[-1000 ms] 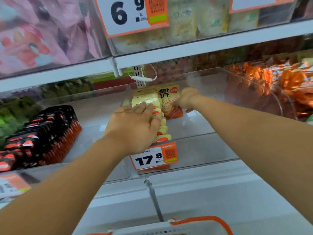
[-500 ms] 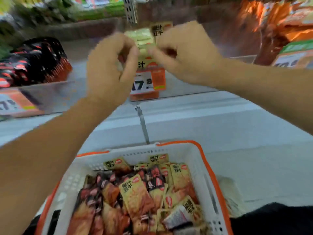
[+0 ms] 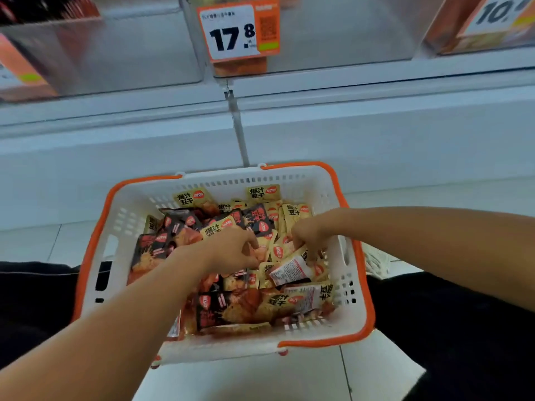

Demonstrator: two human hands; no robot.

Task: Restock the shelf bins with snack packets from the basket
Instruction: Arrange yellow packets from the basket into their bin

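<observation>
A white basket with an orange rim [image 3: 357, 287] sits on the floor between my knees, full of yellow snack packets [image 3: 276, 302] and black snack packets [image 3: 208, 311]. My left hand [image 3: 231, 250] is down in the middle of the pile, its fingers curled and pinching a yellow-orange packet [image 3: 260, 254]. My right hand [image 3: 309, 234] is at the basket's right side, with its fingers curled down into yellow packets [image 3: 282, 250]. The clear shelf bin [image 3: 333, 39] with the 17.8 price tag [image 3: 237, 33] is above, its inside out of view.
A second clear bin [image 3: 115, 53] stands to the left and one with a 10 tag [image 3: 498, 15] to the right. A white shelf base [image 3: 376, 134] runs behind the basket. Pale floor tiles [image 3: 246, 380] lie below, my dark trousers [image 3: 463, 328] on both sides.
Both hands have left the shelf bin and come down into the basket. The view has tipped from the shelf to the basket.
</observation>
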